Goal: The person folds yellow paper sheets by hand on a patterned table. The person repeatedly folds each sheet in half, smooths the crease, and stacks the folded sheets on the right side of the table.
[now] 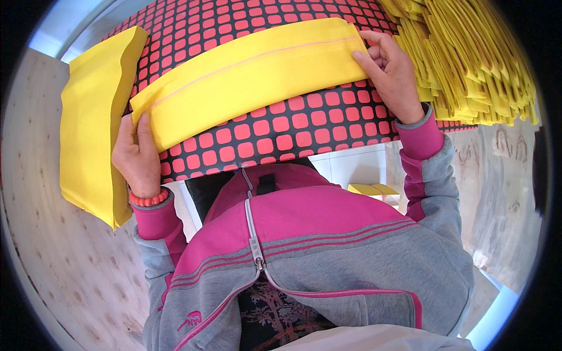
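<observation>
A long folded yellow sheet [252,73] with a thin pink line along its length lies across the patterned tabletop; whether it is paper or cloth I cannot tell. At its left end, my left hand [137,158] grips the near corner, thumb on top and the other fingers mostly hidden. My right hand [393,76] pinches the right end between thumb and fingers. Beside my left hand stands a stack of flat yellow sheets [96,117]. Past my right hand rises a thick pile of folded yellow pieces [468,58], their edges fanned out.
The table covering [246,137] is black with red rounded squares, and its near edge runs just in front of my body. Pale wooden boards [58,257] extend at the left, with another wooden surface [497,169] at the right. Low down lies a yellow piece [374,190].
</observation>
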Tool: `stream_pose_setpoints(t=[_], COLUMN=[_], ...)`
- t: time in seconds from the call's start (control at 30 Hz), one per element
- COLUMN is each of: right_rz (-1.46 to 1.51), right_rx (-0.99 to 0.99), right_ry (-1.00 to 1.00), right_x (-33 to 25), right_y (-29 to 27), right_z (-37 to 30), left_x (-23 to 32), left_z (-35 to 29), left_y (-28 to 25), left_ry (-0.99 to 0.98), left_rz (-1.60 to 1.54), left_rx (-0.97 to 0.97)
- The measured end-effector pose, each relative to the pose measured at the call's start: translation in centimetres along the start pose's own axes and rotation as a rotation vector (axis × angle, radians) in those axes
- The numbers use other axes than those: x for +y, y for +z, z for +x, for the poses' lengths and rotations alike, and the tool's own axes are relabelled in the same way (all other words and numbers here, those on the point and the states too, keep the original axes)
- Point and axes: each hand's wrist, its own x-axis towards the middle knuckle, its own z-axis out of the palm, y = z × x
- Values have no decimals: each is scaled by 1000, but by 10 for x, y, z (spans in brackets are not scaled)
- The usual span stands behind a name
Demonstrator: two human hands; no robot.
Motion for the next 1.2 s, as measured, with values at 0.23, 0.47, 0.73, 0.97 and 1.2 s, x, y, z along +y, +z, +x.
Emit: stream_pose_setpoints(t=[0.23,0.47,0.73,0.97,1.2], right_rz=[-69,22,74,75,76], right_rx=[5,-54,-75,-88,-71], right_ry=[-36,31,88,73,76], right_x=[5,7,5,11,15], right_y=[4,4,-3,-3,-2], right_z=[3,4,-2,0,-1], left_x=[-13,-15,-10,-12,-11], left_z=[-1,-6,-8,-6,-5], left_y=[-3,-2,-5,-4,-4], left_ry=[42,26,-152,-26,-5], left_rz=[26,53,26,177,207], left_rx=[33,103,12,73,97])
